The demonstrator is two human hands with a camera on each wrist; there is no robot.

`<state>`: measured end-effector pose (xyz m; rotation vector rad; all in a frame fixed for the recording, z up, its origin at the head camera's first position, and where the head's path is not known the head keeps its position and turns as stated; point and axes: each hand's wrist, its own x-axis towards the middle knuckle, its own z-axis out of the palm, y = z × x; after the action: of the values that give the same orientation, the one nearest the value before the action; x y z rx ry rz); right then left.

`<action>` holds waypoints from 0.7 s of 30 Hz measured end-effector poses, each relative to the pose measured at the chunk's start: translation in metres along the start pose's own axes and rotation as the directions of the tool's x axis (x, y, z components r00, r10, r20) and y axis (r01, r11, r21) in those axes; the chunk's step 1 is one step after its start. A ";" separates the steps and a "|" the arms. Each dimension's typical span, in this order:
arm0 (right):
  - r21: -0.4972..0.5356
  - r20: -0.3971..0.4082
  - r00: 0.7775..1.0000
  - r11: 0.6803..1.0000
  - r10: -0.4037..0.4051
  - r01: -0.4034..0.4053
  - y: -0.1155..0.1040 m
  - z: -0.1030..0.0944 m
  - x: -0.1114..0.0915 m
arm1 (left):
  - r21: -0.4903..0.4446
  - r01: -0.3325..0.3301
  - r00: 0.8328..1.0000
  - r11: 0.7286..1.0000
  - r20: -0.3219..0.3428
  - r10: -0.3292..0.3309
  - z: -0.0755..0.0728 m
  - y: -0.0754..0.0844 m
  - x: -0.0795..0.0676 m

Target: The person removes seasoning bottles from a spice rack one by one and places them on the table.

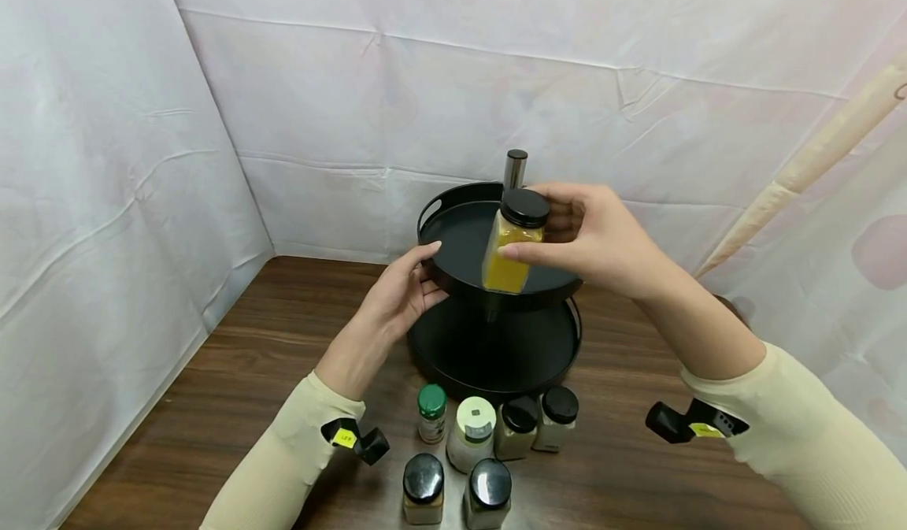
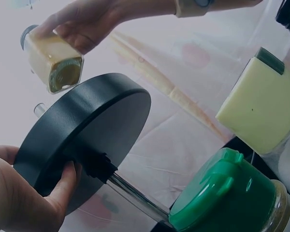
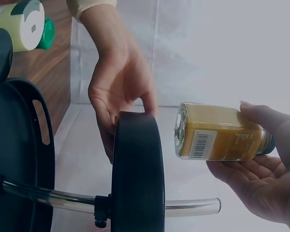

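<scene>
My right hand [image 1: 598,235] grips a square glass spice jar [image 1: 512,256] with a black lid and yellow powder inside. The jar is upright over the upper tray of a black two-tier stand [image 1: 460,235]; in the right wrist view a gap shows between the jar's base [image 3: 181,130] and the tray rim [image 3: 137,145]. My left hand [image 1: 397,294] holds the upper tray's left edge, thumb on the rim and fingers beneath, as the left wrist view shows. A metal pole [image 1: 515,169] rises through the tray. The lower tray [image 1: 496,349] sits below on the table.
In front of the stand are a green-capped bottle [image 1: 431,413], a pale-green-lidded container [image 1: 472,434] and several black-lidded jars [image 1: 520,428] on the wooden table [image 1: 638,467]. White curtains [image 1: 496,81] hang behind and at both sides.
</scene>
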<state>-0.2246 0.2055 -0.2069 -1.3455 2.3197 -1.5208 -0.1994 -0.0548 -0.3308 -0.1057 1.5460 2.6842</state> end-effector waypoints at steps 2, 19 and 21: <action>-0.005 -0.005 1.000 1.000 -0.002 0.002 -0.002 0.000 -0.005 | 0.002 0.000 1.000 1.000 -0.001 0.000 0.000 0.000 0.000; -0.011 0.017 0.999 0.999 0.036 -0.036 -0.014 0.003 -0.039 | 0.002 0.003 1.000 1.000 0.002 -0.003 0.000 0.001 -0.002; -0.006 0.025 0.999 1.000 0.029 -0.029 -0.015 0.005 -0.041 | 0.002 0.001 1.000 1.000 -0.002 -0.001 -0.001 0.002 -0.002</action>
<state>-0.1878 0.2284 -0.2140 -1.3181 2.3197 -1.4826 -0.1977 -0.0565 -0.3299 -0.1094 1.5490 2.6826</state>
